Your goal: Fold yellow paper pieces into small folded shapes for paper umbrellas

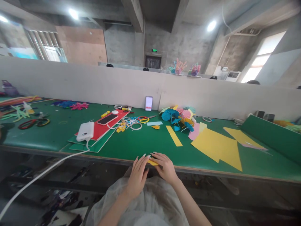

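Note:
A small piece of yellow paper lies at the front edge of the green table, between my two hands and partly hidden by them. My left hand presses its fingertips on the paper's left side. From the right, my right hand has its fingers closed over the other side. Ahead of them are a small folded yellow paper piece, a light blue paper strip and a long yellow paper strip.
Scissors, a tape roll and colourful paper umbrellas lie further back. Large yellow paper is at right. On the left are a white power bank with a cable, a phone and red boards.

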A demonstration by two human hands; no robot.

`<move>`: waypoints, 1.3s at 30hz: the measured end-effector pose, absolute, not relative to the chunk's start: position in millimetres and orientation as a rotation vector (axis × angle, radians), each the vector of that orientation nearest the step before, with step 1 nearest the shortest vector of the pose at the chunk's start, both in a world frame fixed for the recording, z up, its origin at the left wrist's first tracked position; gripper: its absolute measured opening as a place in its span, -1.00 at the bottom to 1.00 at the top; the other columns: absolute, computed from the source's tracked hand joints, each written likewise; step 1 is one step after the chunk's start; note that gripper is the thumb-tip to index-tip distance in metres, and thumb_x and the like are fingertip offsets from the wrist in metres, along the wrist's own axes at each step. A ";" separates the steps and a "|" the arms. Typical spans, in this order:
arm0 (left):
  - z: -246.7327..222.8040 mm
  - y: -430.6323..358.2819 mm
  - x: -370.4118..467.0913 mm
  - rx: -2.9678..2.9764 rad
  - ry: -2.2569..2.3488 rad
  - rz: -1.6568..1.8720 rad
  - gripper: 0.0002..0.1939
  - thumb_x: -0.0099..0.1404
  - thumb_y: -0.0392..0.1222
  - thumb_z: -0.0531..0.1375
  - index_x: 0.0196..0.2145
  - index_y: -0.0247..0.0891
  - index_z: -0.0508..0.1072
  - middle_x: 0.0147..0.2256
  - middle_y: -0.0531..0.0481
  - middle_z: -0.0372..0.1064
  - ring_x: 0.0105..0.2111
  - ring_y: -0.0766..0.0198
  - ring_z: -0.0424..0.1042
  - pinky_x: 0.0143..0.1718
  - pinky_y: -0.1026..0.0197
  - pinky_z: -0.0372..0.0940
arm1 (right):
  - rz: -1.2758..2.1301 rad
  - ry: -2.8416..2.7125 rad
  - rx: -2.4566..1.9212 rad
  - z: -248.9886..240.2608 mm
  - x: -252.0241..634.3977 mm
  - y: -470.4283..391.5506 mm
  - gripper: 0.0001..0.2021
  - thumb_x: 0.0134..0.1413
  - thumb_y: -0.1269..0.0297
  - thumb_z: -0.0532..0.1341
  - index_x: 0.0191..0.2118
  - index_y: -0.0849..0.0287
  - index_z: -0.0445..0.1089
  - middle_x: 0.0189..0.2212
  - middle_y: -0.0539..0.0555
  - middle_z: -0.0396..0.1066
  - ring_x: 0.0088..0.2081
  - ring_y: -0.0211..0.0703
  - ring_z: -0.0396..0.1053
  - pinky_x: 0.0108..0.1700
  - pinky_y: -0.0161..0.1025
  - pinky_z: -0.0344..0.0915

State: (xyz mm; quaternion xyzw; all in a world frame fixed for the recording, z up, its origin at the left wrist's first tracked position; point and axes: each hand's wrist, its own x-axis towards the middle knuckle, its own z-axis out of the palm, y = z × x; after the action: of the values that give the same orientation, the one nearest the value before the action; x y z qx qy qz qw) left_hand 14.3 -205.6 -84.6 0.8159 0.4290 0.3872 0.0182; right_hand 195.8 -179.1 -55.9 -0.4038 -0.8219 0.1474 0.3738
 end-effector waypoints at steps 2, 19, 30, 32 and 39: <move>-71.6 -210.8 14.0 2.488 1.307 1.220 -0.59 0.37 -0.31 -0.02 0.15 -0.16 0.14 0.08 -0.14 0.30 0.11 0.14 0.26 0.11 -0.02 0.21 | 0.457 -2.012 -1.026 -49.5 192.5 -187.6 -0.75 0.21 0.32 0.06 -0.18 0.17 0.49 -0.18 0.14 0.52 -0.10 -0.03 0.42 -0.03 -0.12 0.28; 21.6 -239.3 0.1 2.418 1.381 1.845 -0.90 0.23 -0.39 0.19 -0.40 -0.25 0.36 -0.44 0.01 0.33 -0.38 0.28 0.32 -0.32 0.26 0.25 | 1.105 -1.281 -1.176 -3.4 161.3 -242.1 -0.37 0.16 -0.22 -0.11 -0.54 0.24 0.36 -0.75 0.03 0.30 -0.66 -0.25 0.30 -0.56 -0.36 0.20; 17.0 -249.7 7.2 2.644 1.168 1.407 -0.90 0.20 -0.37 0.19 -0.37 -0.21 0.34 -0.18 -0.06 0.31 -0.11 0.16 0.26 -0.07 0.13 0.22 | 1.569 -1.022 -0.951 14.0 163.5 -256.6 -0.49 -0.03 -0.23 0.16 -0.34 0.21 0.46 -0.52 0.12 0.45 -0.52 -0.11 0.42 -0.53 -0.23 0.37; 19.6 -250.1 4.2 2.612 1.130 1.342 -0.87 0.17 -0.32 0.24 -0.35 -0.20 0.34 -0.14 -0.05 0.28 -0.09 0.15 0.25 -0.05 0.13 0.21 | 1.542 -1.023 -0.969 13.0 162.6 -256.9 -0.55 -0.07 -0.17 0.23 -0.33 0.18 0.45 -0.47 0.10 0.44 -0.55 -0.16 0.39 -0.53 -0.23 0.38; 23.2 -249.2 -4.5 2.343 1.112 1.378 -0.85 0.16 -0.30 0.25 -0.32 -0.14 0.36 -0.09 -0.04 0.21 -0.03 0.13 0.22 -0.03 0.11 0.19 | 1.620 -1.120 -0.785 24.1 161.5 -259.7 -0.66 0.04 0.01 0.25 -0.18 0.16 0.45 -0.45 0.03 0.45 -0.47 -0.22 0.41 -0.49 -0.34 0.36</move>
State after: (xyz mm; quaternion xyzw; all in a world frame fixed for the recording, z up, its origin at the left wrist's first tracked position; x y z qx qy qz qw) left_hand -4.5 -249.2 23.2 0.7936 0.3766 0.4669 0.1022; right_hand 161.5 -259.7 24.1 -0.3229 -0.4609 0.6665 0.4890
